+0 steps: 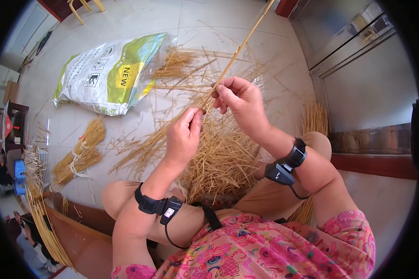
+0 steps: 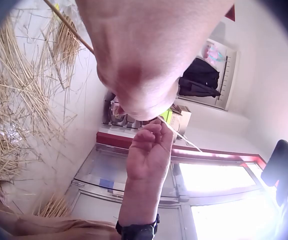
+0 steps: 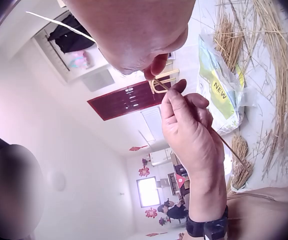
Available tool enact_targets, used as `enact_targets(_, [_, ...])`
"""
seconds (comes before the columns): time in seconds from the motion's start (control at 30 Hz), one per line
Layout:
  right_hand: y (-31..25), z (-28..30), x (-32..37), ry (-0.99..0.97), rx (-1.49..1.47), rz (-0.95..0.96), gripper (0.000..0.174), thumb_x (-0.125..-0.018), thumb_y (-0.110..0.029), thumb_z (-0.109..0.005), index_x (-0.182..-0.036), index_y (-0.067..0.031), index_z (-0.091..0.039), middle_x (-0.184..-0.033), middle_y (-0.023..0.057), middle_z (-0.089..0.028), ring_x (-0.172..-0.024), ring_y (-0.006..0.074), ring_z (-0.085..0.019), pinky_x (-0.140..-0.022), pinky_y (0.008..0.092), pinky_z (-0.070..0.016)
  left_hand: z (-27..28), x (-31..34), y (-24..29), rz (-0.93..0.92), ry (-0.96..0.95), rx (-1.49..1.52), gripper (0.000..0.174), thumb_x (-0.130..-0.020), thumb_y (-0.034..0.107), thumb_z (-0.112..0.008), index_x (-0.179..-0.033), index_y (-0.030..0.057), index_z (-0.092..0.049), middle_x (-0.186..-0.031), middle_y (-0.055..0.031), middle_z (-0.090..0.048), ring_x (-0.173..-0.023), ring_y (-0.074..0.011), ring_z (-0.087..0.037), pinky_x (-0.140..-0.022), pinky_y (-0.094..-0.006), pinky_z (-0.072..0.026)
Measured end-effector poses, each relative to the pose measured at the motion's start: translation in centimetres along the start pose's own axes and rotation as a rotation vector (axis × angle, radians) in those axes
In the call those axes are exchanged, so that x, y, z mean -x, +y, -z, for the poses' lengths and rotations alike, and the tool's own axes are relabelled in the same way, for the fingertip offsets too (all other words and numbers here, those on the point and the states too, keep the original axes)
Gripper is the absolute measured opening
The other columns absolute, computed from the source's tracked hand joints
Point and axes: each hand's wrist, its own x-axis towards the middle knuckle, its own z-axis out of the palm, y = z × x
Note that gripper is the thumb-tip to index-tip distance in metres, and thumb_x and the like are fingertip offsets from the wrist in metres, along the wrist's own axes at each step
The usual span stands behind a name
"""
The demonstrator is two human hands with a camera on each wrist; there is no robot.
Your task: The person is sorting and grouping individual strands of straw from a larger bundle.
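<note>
1. Straw stalk [image 1: 241, 46]: we hold it slanting up over the straw pile [image 1: 223, 158].
2. Left hand [image 1: 184, 135]: our fingertips pinch its lower end.
3. Right hand [image 1: 241, 100]: our fingers pinch it just above.

I have both forearms raised over the knees. The left hand [image 1: 184, 137] sits nearer, thumb and fingertips pinching a straw stalk [image 1: 239, 46]. The right hand [image 1: 242, 100], just farther right, pinches it with curled fingers.
</note>
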Motion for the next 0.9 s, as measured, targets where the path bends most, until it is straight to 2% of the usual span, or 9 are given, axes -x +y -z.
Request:
enact_targets(0.23, [0.4,0.3,0.0,-0.010,-0.006,-0.006,0.010,-0.086,-0.007,-0.055,-0.084,0.0020,-0.058,-0.073,0.0047,-0.061,-0.061,0.0083,-0.060,-0.051,0.0204,-0.0462,0.0,0.1,0.1,-0.037,-0.018,-0.036,0.013,-0.093,0.010,-0.050,-0.093,0.0013,-0.060,-0.060,-0.0062,-0.058,-0.055,-0.0112,-0.056,-0.052,-0.0251,-0.0425])
enact_targets(0.4, [0.3,0.4,-0.1,-0.058,-0.135,-0.042,0.010,-0.087,-0.009,-0.053,-0.084,-0.0003,-0.057,-0.072,0.0042,-0.060,-0.059,0.0085,-0.057,-0.051,0.0219,-0.0453,-0.2,0.3,0.0,-0.015,-0.097,0.109,0.018,-0.096,0.015,-0.045,-0.093,0.0010,-0.056,-0.062,-0.0054,-0.059,-0.057,-0.0108,-0.055,-0.054,-0.0247,-0.0425])
enact_targets(0.63, [0.5,0.7,0.1,-0.191,-0.511,-0.304,0.016,-0.091,-0.017,-0.052,-0.083,-0.0036,-0.055,-0.072,0.0035,-0.057,-0.061,0.0097,-0.055,-0.054,0.0221,-0.0444,-0.5,0.4,-0.4,0.018,-0.212,0.289,0.022,-0.099,0.020,-0.039,-0.095,0.0028,-0.052,-0.067,-0.0041,-0.060,-0.053,-0.0041,-0.043,-0.050,-0.0208,-0.0351])
enact_targets(0.73, [0.7,0.6,0.2,-0.211,-0.580,-0.385,0.017,-0.092,-0.018,-0.052,-0.084,-0.0031,-0.055,-0.073,0.0042,-0.057,-0.062,0.0103,-0.055,-0.055,0.0224,-0.0447,-0.6,0.5,-0.4,0.054,-0.222,0.323,0.021,-0.099,0.019,-0.038,-0.097,0.0029,-0.051,-0.067,-0.0033,-0.059,-0.054,-0.0036,-0.043,-0.050,-0.0200,-0.0345])
enact_targets(0.83, [-0.1,0.2,0.3,-0.194,-0.502,-0.355,0.016,-0.091,-0.016,-0.052,-0.086,-0.0016,-0.056,-0.074,0.0051,-0.058,-0.062,0.0105,-0.055,-0.055,0.0227,-0.0455,-0.5,0.4,0.4,0.088,-0.135,0.289,0.018,-0.097,0.016,-0.042,-0.089,0.0028,-0.053,-0.062,-0.0052,-0.059,-0.056,-0.0124,-0.056,-0.054,-0.0265,-0.0435])
enact_targets(0.9, [-0.3,-0.2,0.5,-0.157,-0.427,-0.336,0.013,-0.090,-0.013,-0.053,-0.087,-0.0004,-0.056,-0.074,0.0054,-0.059,-0.061,0.0100,-0.055,-0.056,0.0229,-0.0461,-0.3,0.3,0.4,0.084,-0.118,0.259,0.016,-0.097,0.014,-0.043,-0.090,0.0026,-0.052,-0.062,-0.0054,-0.059,-0.056,-0.0127,-0.057,-0.053,-0.0270,-0.0437])
